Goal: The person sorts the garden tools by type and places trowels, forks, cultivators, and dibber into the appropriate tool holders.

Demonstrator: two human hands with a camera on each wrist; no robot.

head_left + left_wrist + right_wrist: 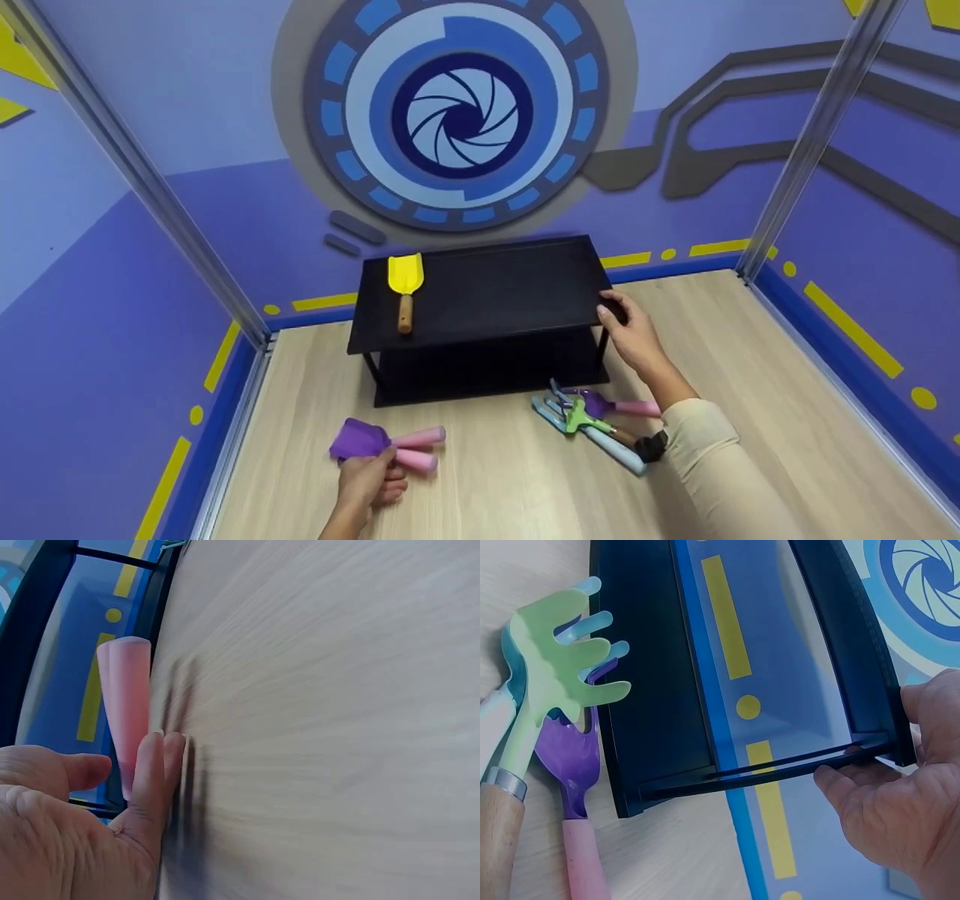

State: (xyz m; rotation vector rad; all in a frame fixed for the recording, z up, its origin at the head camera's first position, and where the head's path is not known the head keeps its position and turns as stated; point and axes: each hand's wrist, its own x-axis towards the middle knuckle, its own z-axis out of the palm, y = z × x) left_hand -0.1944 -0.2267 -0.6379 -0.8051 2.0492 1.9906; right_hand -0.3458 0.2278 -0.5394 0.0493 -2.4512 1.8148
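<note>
A two-tier black shelf [487, 289] stands against the back wall. My right hand [634, 337] grips its top board at the right end, with thumb and fingers about the edge in the right wrist view. On that board, at the left, lies a yellow scoop [406, 276] with a wooden handle. In front of the shelf, my left hand [365, 480] pinches a pair of purple trowels [360, 440] near where the blades meet the pink handles [129, 690]. The trowel blades are out of sight in the left wrist view.
Right of centre on the wooden table [480, 495] lies a pile of hand tools: a light-blue rake [611, 448], a green rake [555, 652] with a wooden handle and a purple fork [570, 757] with a pink handle. Metal-framed blue panels enclose the table's back and sides.
</note>
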